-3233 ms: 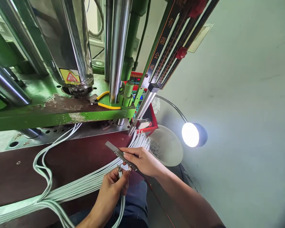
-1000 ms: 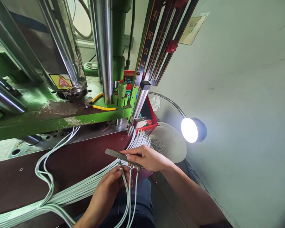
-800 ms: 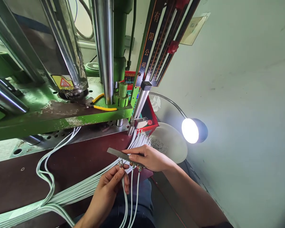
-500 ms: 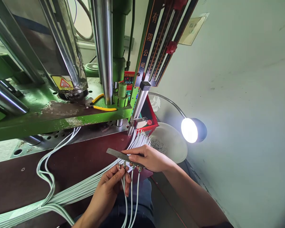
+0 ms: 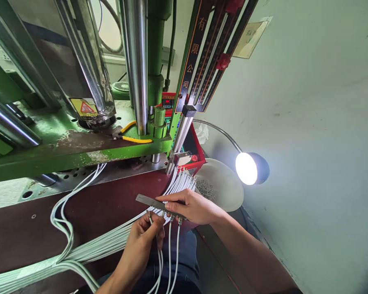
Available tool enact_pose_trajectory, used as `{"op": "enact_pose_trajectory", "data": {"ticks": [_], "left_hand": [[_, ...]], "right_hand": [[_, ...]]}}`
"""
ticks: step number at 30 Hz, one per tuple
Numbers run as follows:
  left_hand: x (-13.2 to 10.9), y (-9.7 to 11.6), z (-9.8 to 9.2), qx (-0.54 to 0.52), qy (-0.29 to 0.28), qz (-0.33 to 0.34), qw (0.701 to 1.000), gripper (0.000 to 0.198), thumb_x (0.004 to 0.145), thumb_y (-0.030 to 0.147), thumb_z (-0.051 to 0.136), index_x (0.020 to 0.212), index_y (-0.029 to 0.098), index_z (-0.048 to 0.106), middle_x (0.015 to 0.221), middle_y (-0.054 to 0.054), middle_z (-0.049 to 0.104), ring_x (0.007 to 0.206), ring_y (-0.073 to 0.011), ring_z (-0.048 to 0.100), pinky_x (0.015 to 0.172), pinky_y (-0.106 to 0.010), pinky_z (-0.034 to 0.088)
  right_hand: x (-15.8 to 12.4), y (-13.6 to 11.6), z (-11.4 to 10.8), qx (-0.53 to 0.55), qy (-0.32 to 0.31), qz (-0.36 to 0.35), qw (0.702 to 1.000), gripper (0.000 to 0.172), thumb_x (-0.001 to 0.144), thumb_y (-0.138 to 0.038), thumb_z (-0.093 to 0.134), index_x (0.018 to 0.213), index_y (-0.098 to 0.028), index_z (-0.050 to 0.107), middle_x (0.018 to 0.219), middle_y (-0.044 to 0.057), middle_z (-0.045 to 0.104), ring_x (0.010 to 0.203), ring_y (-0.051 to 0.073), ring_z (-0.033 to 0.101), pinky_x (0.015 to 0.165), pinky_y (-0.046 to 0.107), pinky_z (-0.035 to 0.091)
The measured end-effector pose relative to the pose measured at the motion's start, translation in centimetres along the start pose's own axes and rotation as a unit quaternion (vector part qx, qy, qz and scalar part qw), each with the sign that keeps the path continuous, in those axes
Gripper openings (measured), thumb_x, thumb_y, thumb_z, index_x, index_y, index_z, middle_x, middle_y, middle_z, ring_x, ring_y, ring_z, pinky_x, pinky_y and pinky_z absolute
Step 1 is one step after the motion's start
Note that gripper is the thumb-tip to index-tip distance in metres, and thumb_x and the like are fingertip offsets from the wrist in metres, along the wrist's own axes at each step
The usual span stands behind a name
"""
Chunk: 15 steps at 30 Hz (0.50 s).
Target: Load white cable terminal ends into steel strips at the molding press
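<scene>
My right hand is closed on a flat grey metal bar, its free end pointing left. Two white cables hang from the bar's lower edge by their metal connector ends, below my right fingers. My left hand pinches white cables near their ends, just under the bar. One metal connector sticks up from the left fingertips, apart from the bar; another beside it is close to the bar's edge, and I cannot tell whether it is seated. Behind both hands runs a thick bundle of white cables.
A green press stands at the back left, with yellow-handled cutters lying on its plate. A lit lamp on a bendy neck is at right. A pale basin holds small metal pieces. The work surface is dark red.
My left hand has shifted slightly left and down, and the connector in its fingertips has moved away from the bar. My right hand keeps its hold on the bar.
</scene>
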<state>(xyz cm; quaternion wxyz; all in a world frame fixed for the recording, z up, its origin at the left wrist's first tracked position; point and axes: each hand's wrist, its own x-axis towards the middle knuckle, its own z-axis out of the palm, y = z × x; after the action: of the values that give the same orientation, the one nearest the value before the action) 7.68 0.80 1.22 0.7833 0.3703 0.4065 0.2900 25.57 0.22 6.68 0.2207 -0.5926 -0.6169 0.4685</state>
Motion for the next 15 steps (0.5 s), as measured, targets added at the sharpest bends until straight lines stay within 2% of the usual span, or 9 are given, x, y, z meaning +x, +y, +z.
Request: {"op": "enact_pose_trajectory", "data": {"ticks": [3, 6, 8, 12, 15], "left_hand": [[0.1, 0.3, 0.3, 0.013, 0.017, -0.005, 1.000, 0.031, 0.074, 0.039, 0.068, 0.058, 0.019, 0.050, 0.048, 0.005, 0.053, 0.037, -0.0061, 0.040, 0.045, -0.022, 0.031], [0.1, 0.7, 0.6, 0.029, 0.031, 0.004, 0.999, 0.031, 0.074, 0.038, 0.067, 0.057, 0.019, 0.051, 0.045, 0.004, 0.053, 0.037, -0.0070, 0.040, 0.045, -0.022, 0.032], [0.2, 0.9, 0.8, 0.039, 0.029, 0.013, 0.999, 0.030, 0.074, 0.038, 0.068, 0.058, 0.018, 0.053, 0.047, 0.003, 0.055, 0.040, -0.0081, 0.044, 0.048, -0.023, 0.035], [0.3, 0.9, 0.5, 0.007, 0.012, 0.009, 1.000, 0.027, 0.074, 0.042, 0.069, 0.071, 0.016, 0.063, 0.060, -0.001, 0.063, 0.057, -0.0133, 0.055, 0.061, -0.025, 0.045], [0.3, 0.8, -0.2, -0.032, 0.037, 0.009, 0.999, 0.034, 0.075, 0.049, 0.065, 0.085, 0.017, 0.067, 0.068, -0.002, 0.064, 0.063, -0.0163, 0.056, 0.063, -0.028, 0.047]], "right_hand": [[0.0, 0.1, 0.2, -0.017, -0.001, -0.006, 1.000, 0.037, 0.093, -0.036, 0.051, 0.125, -0.024, 0.066, 0.064, -0.003, 0.052, 0.057, 0.009, 0.038, 0.052, 0.019, 0.033], [0.1, 0.4, 0.3, -0.016, 0.008, -0.034, 0.999, 0.040, 0.094, -0.036, 0.050, 0.129, -0.022, 0.063, 0.088, 0.002, 0.067, 0.067, 0.011, 0.048, 0.059, 0.020, 0.039], [0.2, 0.6, 0.2, -0.018, 0.002, -0.044, 0.999, 0.041, 0.094, -0.036, 0.049, 0.130, -0.023, 0.062, 0.098, 0.003, 0.069, 0.071, 0.012, 0.050, 0.062, 0.021, 0.041], [0.3, 1.3, -0.6, -0.032, -0.015, -0.034, 0.999, 0.042, 0.094, -0.036, 0.049, 0.132, -0.023, 0.060, 0.081, 0.000, 0.063, 0.064, 0.010, 0.042, 0.059, 0.021, 0.037], [0.4, 1.8, -1.0, -0.021, -0.019, -0.029, 0.999, 0.044, 0.094, -0.037, 0.050, 0.133, -0.020, 0.060, 0.070, -0.001, 0.053, 0.061, 0.010, 0.037, 0.056, 0.021, 0.034]]}}
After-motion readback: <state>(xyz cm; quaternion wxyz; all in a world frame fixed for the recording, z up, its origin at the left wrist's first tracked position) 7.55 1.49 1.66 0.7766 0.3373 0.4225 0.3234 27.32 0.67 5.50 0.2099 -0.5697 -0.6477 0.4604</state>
